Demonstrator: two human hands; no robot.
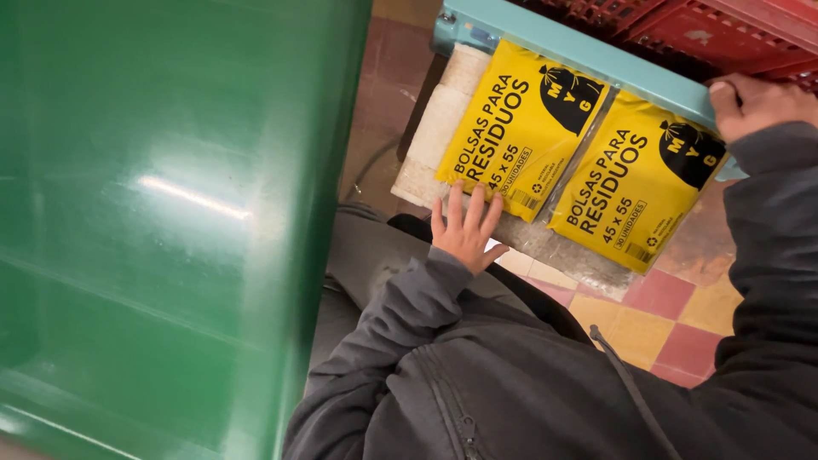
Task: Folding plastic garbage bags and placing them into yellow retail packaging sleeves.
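Observation:
Two yellow packets with black print lie side by side under a light blue bar (588,60). My left hand (464,228) rests flat, fingers spread, at the near edge of the left yellow packet (515,128), touching it. On top of the blue bar's right end presses my right hand (754,102), just above the right yellow packet (635,192). Both packets sit on a pale stone-like slab (443,119) with clear plastic under them. Dark grey sleeves cover both of my arms.
A large shiny green surface (162,221) fills the left half of the view. Red plastic crates (707,30) stand behind the blue bar. Below is a red and yellow tiled floor (673,315). My dark jacket (528,383) takes up the bottom.

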